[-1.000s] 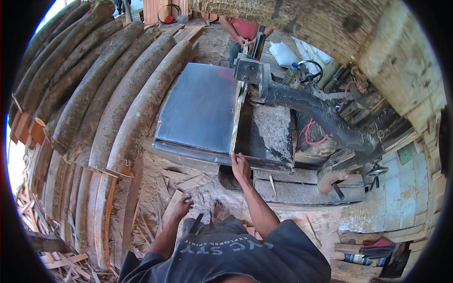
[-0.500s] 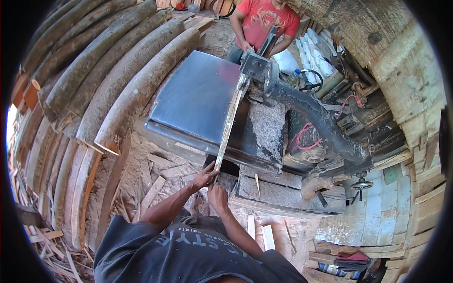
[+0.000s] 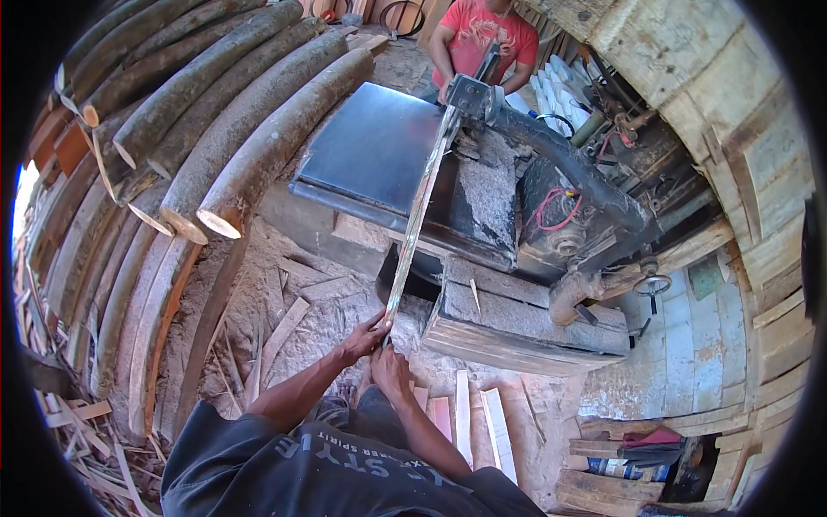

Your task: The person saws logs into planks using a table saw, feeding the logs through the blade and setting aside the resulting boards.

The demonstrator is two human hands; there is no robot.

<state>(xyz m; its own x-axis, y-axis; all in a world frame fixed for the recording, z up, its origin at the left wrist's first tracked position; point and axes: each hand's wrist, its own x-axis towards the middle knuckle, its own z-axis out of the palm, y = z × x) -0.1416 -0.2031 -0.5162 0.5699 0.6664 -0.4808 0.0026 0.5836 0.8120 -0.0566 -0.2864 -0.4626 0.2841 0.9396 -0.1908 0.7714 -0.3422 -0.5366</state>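
Both hands grasp the near end of a long thin pale wooden strip (image 3: 419, 202): the left hand (image 3: 362, 338) is closed around it from the side, and the right hand (image 3: 389, 369) is clenched on it just below. The strip runs away across the dark flat metal worktop (image 3: 366, 146) of a black sawing machine (image 3: 560, 202), toward a person in a red shirt (image 3: 478, 34) at its far end. Curved bark-covered logs (image 3: 215, 112) lie stacked to the left.
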